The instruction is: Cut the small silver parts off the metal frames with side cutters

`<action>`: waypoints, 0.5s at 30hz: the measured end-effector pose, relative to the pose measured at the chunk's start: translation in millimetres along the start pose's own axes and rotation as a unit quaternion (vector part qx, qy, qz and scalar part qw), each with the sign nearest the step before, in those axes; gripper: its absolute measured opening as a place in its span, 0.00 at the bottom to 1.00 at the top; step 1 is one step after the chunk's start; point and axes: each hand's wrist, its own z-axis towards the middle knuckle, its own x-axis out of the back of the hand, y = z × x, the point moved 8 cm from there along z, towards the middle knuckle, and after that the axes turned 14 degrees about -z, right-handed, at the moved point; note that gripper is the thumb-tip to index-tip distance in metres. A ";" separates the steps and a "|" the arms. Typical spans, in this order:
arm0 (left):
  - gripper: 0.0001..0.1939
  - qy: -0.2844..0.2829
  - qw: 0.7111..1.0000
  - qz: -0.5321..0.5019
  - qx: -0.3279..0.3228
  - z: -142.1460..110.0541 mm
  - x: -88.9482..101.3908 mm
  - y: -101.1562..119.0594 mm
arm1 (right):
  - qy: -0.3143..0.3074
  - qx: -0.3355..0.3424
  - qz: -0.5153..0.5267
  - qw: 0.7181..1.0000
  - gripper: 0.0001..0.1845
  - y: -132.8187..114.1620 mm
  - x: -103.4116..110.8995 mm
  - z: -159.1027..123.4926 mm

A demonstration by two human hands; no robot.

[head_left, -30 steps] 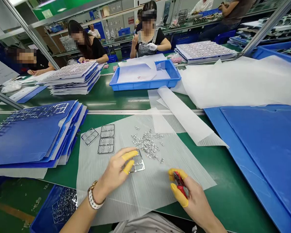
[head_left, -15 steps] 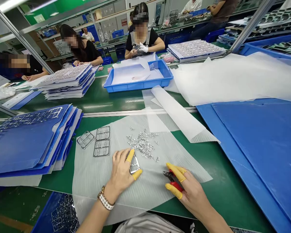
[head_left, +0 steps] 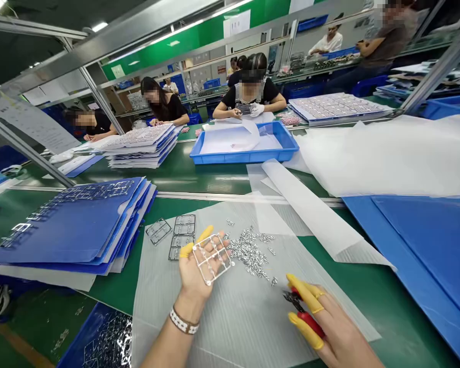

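Observation:
Palm up, my left hand (head_left: 197, 271) holds a small shiny sprue frame (head_left: 213, 259) with tiny parts on its crossbars. Yellow finger cots cover some of its fingertips. My right hand (head_left: 320, 319), also in yellow finger cots, is wrapped round red-handled side cutters (head_left: 304, 313), whose dark jaws point up and left, apart from the frame. Small loose silvery parts (head_left: 249, 253) lie heaped on the translucent sheet (head_left: 249, 322) just beyond my hands. More sprue frames (head_left: 182, 236) rest on the sheet to the left.
Blue folders (head_left: 72, 225) are stacked at left, with sprue frames on top. A rolled white sheet (head_left: 314, 220) and blue boards (head_left: 425, 245) lie at right. Beyond the ledge is a blue tray (head_left: 245, 153); co-workers sit behind it. A blue bin (head_left: 76, 342) of sprues stands below left.
My left hand has turned from palm down to palm up, lifting the sprue frame off the sheet. My right hand still grips the side cutters. The view has tilted up and swung left.

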 end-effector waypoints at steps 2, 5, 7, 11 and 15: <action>0.29 0.022 1.000 -0.011 -0.001 6.8 3.0 -16.8 | -0.026 -0.021 0.036 0.999 0.25 -8.3 -7.6 13.5; 0.28 0.044 0.999 -0.001 -0.005 11.5 7.4 -38.7 | -0.052 -0.129 0.117 0.983 0.18 -19.4 -29.1 32.6; 0.27 0.054 0.998 0.016 -0.011 11.3 9.2 -46.6 | -0.056 -0.238 0.151 0.958 0.16 -19.8 -49.2 39.5; 0.28 0.080 0.992 0.063 -0.070 8.4 16.3 -40.6 | -0.073 -0.346 0.247 0.902 0.12 -23.5 -91.1 44.1; 0.31 0.078 0.990 0.061 -0.102 9.5 23.6 -30.3 | -0.082 -0.360 0.269 0.890 0.14 -25.4 -108.5 44.7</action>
